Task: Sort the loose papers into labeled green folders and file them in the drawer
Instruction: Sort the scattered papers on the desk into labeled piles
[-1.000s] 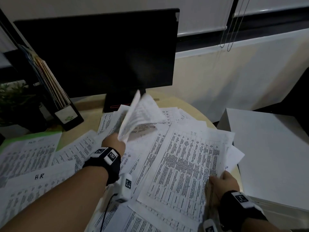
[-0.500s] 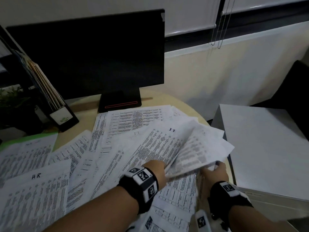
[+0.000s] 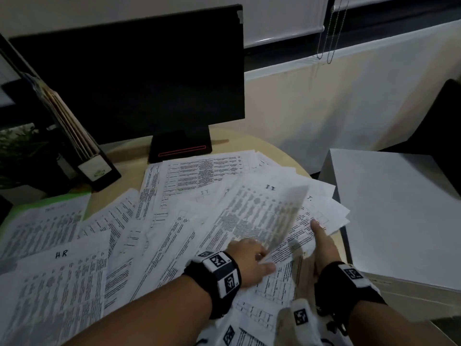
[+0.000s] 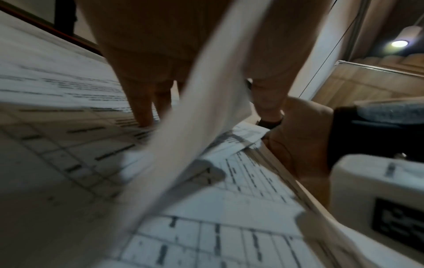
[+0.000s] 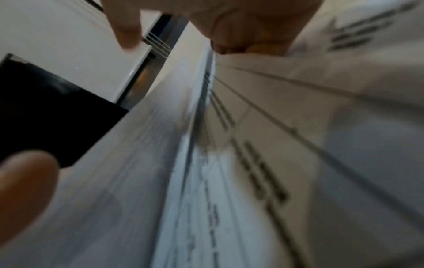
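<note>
Loose printed papers (image 3: 189,176) lie spread over the round table (image 3: 124,158). One sheet is hand-marked "HR" (image 3: 62,254), another "IT" (image 3: 270,188). A green folder (image 3: 50,199) lies at the far left under papers. My left hand (image 3: 252,258) pinches the corner of a lifted, blurred sheet (image 3: 287,221) over the IT pile; in the left wrist view that sheet (image 4: 206,108) runs between fingers (image 4: 140,108) and thumb. My right hand (image 3: 321,243) rests on the pile's right edge, index finger straight; the right wrist view shows its other fingers (image 5: 241,36) bent on the paper, thumb off it.
A dark monitor (image 3: 149,71) stands at the back on its stand. A black file holder (image 3: 74,136) with folders leans at the back left, beside a plant (image 3: 17,146). A white cabinet (image 3: 399,208) stands just right of the table.
My left hand carried its sheet from the middle of the table down and right to the pile by my right hand. The right hand's index finger has straightened along the papers.
</note>
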{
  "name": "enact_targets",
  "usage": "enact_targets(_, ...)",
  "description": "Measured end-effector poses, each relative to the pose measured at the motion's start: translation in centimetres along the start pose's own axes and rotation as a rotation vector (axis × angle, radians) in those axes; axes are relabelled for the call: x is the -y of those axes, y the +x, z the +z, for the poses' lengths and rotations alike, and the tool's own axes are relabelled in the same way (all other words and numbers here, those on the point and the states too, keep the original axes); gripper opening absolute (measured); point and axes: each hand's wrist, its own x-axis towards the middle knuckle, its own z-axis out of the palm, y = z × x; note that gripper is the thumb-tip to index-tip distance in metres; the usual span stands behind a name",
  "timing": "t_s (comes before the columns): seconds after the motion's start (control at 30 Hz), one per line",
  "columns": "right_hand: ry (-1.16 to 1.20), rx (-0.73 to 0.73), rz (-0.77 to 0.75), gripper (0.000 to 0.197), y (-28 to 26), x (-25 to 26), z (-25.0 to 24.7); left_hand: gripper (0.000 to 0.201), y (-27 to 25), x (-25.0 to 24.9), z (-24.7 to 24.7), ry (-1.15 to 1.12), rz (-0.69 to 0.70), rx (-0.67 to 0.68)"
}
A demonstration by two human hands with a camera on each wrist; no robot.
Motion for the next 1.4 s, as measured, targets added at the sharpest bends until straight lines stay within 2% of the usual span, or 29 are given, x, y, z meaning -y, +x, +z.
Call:
enact_targets(0.03,-0.082,-0.008,-0.047,0.090,-0.4,0.2,0.2,0.054,-0.2,-0.1,0.3,-0.006,0.035,0.017)
enact_targets(0.1,-0.245,-0.017,-0.129,0.063,-1.1,0.8,0.6,0.055,-0.7,-0.3,0.7,-0.075,0.107,0.035)
enact_targets(0.17,-0.449,-0.075,-0.201,0.036,-1.5,1.3,0.8,0.055,-1.6,0.1,1.1,-0.187,0.113,0.057)
enact_targets(0.23,-0.555,-0.098,-0.275,0.023,-1.9,2.1,0.9,0.051,-2.2,0.9,1.1,-0.267,0.088,0.008)
enact_targets(0.3,-0.559,-0.081,-0.344,0.019,-2.3,2.9,0.6,0.053,-2.7,2.1,0.5,-0.244,0.024,-0.152)
enact_targets(0.37,-0.511,-0.047,-0.404,0.018,-3.0,3.6,0.3,0.064,-3.3,3.5,-0.8,-0.267,-0.066,-0.406)
enact_targets(0.43,-0.416,0.024,-0.436,0.021,-3.9,4.2,0.3,0.075,-4.0,5.0,-2.8,-0.392,-0.172,-0.643)
enact_targets(0.47,-0.359,0.074,-0.446,0.025,-4.4,4.4,0.4,0.080,-4.5,5.9,-3.9,-0.464,-0.223,-0.728)
enact_targets(0.53,-0.274,0.180,-0.452,0.031,-5.4,4.8,0.7,0.091,-5.6,7.2,-6.1,-0.609,-0.295,-0.808)
enact_targets(0.57,-0.232,0.238,-0.443,0.033,-6.0,5.0,0.9,0.096,-6.2,7.7,-7.1,-0.673,-0.301,-0.805)
enact_targets(0.63,-0.141,0.348,-0.409,0.034,-6.8,5.3,1.3,0.094,-7.2,8.3,-8.8,-0.801,-0.219,-0.747)
enact_targets(0.73,-0.042,0.499,-0.353,0.035,-8.1,5.4,2.4,0.060,-8.5,8.7,-10.5,-0.904,-0.130,-0.610)
enact_targets(0.77,-0.045,0.522,-0.339,0.036,-8.5,5.3,2.9,0.058,-9.0,8.6,-10.7,-0.893,-0.132,-0.561)
enact_targets(0.83,-0.100,0.521,-0.334,0.039,-9.4,5.4,4.0,0.069,-9.8,8.4,-10.6,-0.898,-0.110,-0.430)
enact_targets(0.9,-0.161,0.489,-0.351,0.038,-10.4,5.7,5.0,0.053,-10.3,7.9,-10.1,-0.848,-0.102,-0.312)
enact_targets(0.93,-0.176,0.471,-0.363,0.037,-10.7,5.8,5.4,0.041,-10.5,7.8,-9.7,-0.814,-0.114,-0.287)
enact_targets(0.97,-0.174,0.465,-0.369,0.037,-11.1,6.0,5.7,0.038,-10.7,7.9,-9.4,-0.788,-0.124,-0.282)
enact_targets(1.0,-0.157,0.463,-0.373,0.038,-11.5,6.2,5.9,0.044,-10.9,8.2,-9.0,-0.778,-0.129,-0.256)
enact_targets(1.03,-0.134,0.463,-0.387,0.039,-11.9,6.4,6.0,0.059,-11.3,8.6,-8.6,-0.788,-0.121,-0.203)
enact_targets(1.1,-0.110,0.457,-0.421,0.040,-12.0,6.6,5.8,0.107,-11.7,10.0,-7.5,-0.845,-0.149,-0.060)
enact_targets(1.13,-0.111,0.466,-0.429,0.039,-11.8,6.6,5.7,0.117,-12.0,10.4,-6.9,-0.900,-0.157,0.003)
enact_targets(1.23,-0.275,0.534,-0.315,0.050,-11.2,5.8,5.8,0.113,-12.2,11.3,-4.3,-0.982,-0.214,-0.007)
enact_targets(1.3,-0.530,0.524,-0.278,0.059,-11.0,4.6,6.5,0.113,-11.8,11.8,-2.1,-0.849,-0.291,-0.094)
enact_targets(1.33,-0.642,0.495,-0.287,0.058,-11.0,3.9,6.9,0.102,-11.5,12.0,-1.0,-0.789,-0.304,-0.144)
enact_targets(1.4,-0.720,0.457,-0.274,0.055,-10.6,2.6,7.5,0.071,-10.9,12.6,0.7,-0.697,-0.355,-0.273)
